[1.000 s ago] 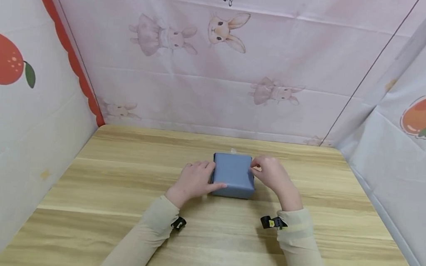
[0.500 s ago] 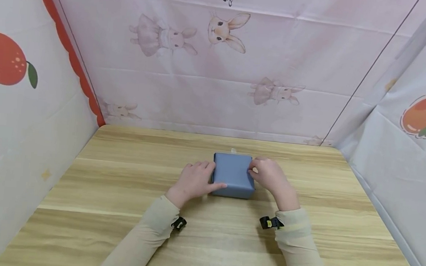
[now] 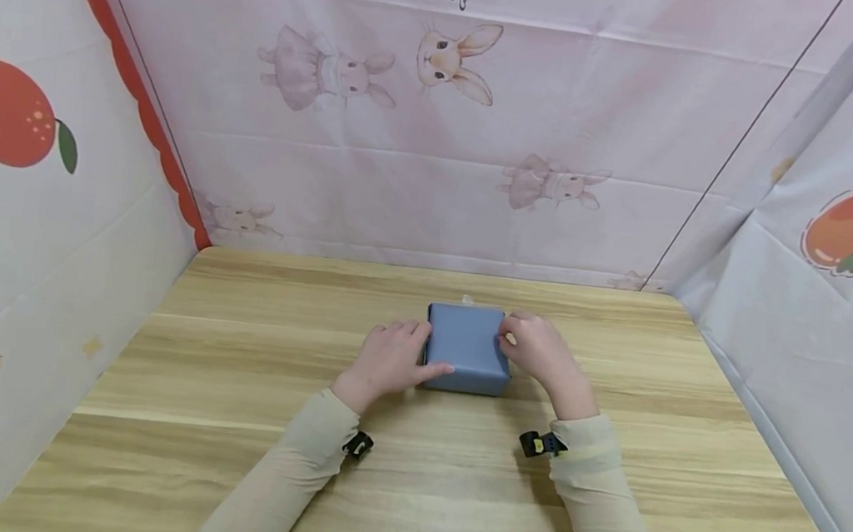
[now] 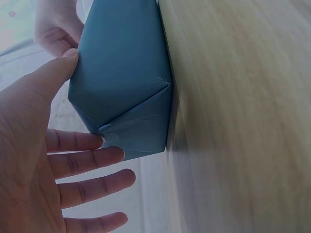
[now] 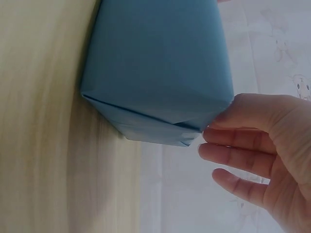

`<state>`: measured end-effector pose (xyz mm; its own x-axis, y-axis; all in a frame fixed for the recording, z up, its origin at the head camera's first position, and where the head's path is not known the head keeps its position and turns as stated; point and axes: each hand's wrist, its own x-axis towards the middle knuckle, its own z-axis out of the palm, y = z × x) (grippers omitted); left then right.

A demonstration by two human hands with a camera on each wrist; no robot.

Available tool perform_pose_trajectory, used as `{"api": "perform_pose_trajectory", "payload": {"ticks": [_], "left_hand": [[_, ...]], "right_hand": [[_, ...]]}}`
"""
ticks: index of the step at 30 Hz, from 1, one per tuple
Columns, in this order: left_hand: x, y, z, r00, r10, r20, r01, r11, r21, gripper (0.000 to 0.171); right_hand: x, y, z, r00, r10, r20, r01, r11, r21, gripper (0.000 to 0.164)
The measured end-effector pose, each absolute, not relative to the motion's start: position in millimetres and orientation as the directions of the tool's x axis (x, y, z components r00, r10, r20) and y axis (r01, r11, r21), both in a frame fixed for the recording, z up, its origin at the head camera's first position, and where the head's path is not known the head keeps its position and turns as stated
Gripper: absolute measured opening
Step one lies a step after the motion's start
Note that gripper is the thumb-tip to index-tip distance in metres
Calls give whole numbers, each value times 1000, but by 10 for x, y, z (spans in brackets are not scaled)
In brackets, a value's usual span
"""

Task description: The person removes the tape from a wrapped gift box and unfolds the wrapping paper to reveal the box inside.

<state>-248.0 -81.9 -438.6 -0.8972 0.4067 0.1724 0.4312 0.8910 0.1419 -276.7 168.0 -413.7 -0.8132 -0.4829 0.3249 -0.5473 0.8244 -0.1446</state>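
Observation:
A box wrapped in blue paper (image 3: 466, 336) sits on the wooden table. Folded end flaps (image 4: 138, 126) show at its left side. My left hand (image 3: 391, 359) holds its left part: the thumb lies on the front top edge, the index and middle fingertips touch the folded end, and the other fingers stand away from it. At the top right edge, my right hand (image 3: 538, 350) pinches with thumb and index finger, beside the folded right end (image 5: 146, 125). A small shiny patch, like clear tape (image 5: 187, 137), shows on that fold, partly hidden by the fingertips.
A small translucent piece (image 3: 467, 300) shows just behind the box. The wood-grain table (image 3: 254, 353) has a cloth with printed rabbits (image 3: 401, 205) behind it. Cloths with fruit prints hang at the left and right.
My right hand has shifted slightly left, with its fingertips closer in over the box's right top edge. The left hand and the box have stayed in place.

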Motion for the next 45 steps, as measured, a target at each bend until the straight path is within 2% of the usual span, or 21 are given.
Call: {"api": "perform_pose_trajectory", "payload": {"ticks": [8,17,26,45], "left_hand": [[-2483,-815,-4389,-899,405,168,429,891,147,83],[-2487,-812,-4416,-897,407,172,432,890,146,83],[-2492,-810,-4421,-895,408,183,434,890,140,80],[-2490,-825,-4392,-889,420,183,446,884,139,79]], "right_hand": [[-2793,1682,-4160,-798,-490,350,-557,821,-122,6],[-2830,1757,-4205,-858,-433,278,-498,833,-240,8],[-2853,1860,-4189,-888,-400,228,-457,828,-326,5],[-2850,1942,-4123,-900,-389,195,-434,835,-337,3]]}}
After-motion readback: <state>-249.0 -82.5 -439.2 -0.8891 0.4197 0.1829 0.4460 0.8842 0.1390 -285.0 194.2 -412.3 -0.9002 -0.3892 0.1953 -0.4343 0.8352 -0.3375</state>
